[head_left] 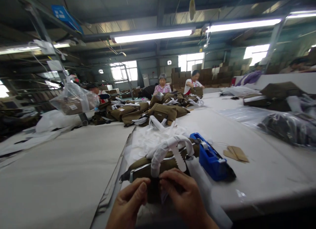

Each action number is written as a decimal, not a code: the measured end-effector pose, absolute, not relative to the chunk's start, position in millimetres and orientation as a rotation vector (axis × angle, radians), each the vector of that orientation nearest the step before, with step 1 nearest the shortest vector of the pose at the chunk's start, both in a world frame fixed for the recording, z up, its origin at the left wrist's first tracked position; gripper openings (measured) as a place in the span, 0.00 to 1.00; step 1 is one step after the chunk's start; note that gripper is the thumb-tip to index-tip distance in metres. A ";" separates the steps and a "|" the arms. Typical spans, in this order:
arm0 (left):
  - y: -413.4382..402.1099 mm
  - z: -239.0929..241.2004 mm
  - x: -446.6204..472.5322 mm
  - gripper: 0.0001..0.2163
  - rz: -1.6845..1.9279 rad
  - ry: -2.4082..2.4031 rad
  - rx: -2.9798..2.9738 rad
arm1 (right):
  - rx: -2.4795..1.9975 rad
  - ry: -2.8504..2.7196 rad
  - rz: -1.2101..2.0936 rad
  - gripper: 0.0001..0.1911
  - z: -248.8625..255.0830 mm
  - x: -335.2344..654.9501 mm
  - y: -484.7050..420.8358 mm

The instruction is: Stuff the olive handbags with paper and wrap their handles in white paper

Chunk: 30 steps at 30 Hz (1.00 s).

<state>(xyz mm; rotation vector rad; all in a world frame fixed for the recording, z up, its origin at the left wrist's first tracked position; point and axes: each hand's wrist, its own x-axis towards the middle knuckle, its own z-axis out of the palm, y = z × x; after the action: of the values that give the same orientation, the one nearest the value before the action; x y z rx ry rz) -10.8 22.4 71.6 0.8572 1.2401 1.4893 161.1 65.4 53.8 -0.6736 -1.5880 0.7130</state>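
Observation:
An olive-brown bag point(142, 163) with a silver zipper lies in front of me at the table's near edge. Its arched handle point(158, 158) is wrapped in white material. My left hand point(132, 199) is pinched at the bag's front side, just left of the handle's base. On the other side of that base, my right hand point(184, 192) has thumb and forefinger pressed together against the bag. What either pinch holds is too small to tell. A small clear piece hangs below my right fingers. Close on the right stands a blue tape dispenser point(213, 163).
White strips point(148, 141) lie heaped behind the bag. Brown card tags point(235, 154) rest right of the dispenser. More olive bags point(160, 112) are piled farther back, and plastic-wrapped bags point(288, 128) lie at right. Two co-workers point(162, 87) are across the table, another at left.

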 end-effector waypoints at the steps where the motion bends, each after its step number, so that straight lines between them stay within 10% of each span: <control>1: 23.1 72.9 -9.7 0.19 1.474 1.235 0.822 | -0.680 -1.586 0.715 0.07 53.6 161.4 65.6; 30: 37.9 53.8 11.8 0.16 1.519 1.186 0.900 | -0.639 -1.248 1.029 0.04 41.2 147.1 59.6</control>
<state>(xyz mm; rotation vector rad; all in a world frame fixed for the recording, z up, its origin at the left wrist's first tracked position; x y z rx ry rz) 11.8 37.9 53.8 0.9001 1.1865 1.5192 147.1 59.6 41.2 -0.6392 -1.2477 1.0286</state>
